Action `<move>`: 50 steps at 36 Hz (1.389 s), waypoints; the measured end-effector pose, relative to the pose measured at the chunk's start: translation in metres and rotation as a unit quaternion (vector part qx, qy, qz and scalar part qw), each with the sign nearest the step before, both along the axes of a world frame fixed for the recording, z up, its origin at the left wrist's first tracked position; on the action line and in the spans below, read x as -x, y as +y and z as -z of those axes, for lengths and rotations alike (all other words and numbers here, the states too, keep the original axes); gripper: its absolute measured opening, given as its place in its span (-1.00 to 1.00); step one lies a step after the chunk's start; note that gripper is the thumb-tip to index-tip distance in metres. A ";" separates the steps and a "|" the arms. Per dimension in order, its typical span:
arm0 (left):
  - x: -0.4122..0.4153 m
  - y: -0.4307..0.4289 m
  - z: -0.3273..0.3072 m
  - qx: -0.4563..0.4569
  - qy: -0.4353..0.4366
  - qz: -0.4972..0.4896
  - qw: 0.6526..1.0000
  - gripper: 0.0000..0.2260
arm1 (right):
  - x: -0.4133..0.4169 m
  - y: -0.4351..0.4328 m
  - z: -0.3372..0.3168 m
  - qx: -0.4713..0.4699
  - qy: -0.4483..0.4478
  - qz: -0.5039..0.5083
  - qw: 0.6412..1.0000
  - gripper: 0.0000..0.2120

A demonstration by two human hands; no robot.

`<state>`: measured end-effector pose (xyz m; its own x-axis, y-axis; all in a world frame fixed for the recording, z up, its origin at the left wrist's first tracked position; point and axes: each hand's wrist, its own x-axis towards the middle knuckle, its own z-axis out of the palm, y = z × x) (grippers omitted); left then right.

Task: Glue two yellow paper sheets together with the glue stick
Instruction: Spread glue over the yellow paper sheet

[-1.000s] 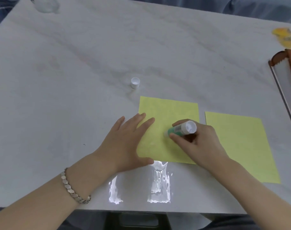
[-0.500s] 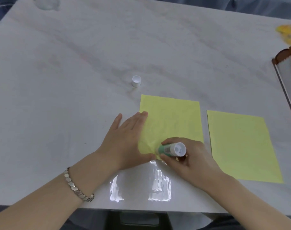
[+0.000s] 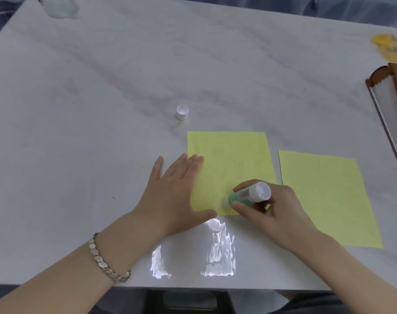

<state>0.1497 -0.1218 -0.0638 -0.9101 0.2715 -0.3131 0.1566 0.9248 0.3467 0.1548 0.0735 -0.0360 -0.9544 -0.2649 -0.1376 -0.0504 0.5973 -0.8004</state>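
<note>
Spreading across the whole view is a pale marble table (image 3: 102,91), seen from above by the person working at it. Two yellow sheets lie side by side near the front edge, close but not touching: the left sheet (image 3: 229,159) and the right sheet (image 3: 326,196). The left hand (image 3: 177,191) lies flat, fingers together, pinning the left sheet's near left edge. The right hand (image 3: 276,211) is clamped around the glue stick (image 3: 247,196), whose tip presses the left sheet close to its near edge. Half a second ago the stick was at the near left corner; now it sits a little farther right, so gluing is probably continuing along that edge. A small white cap (image 3: 182,112) stands beyond the sheets.
</note>
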 end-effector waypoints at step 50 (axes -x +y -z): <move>0.000 -0.014 0.017 -0.056 0.025 0.005 0.998 -0.02 | -0.006 -0.014 -0.008 0.014 0.279 0.267 0.922 -0.90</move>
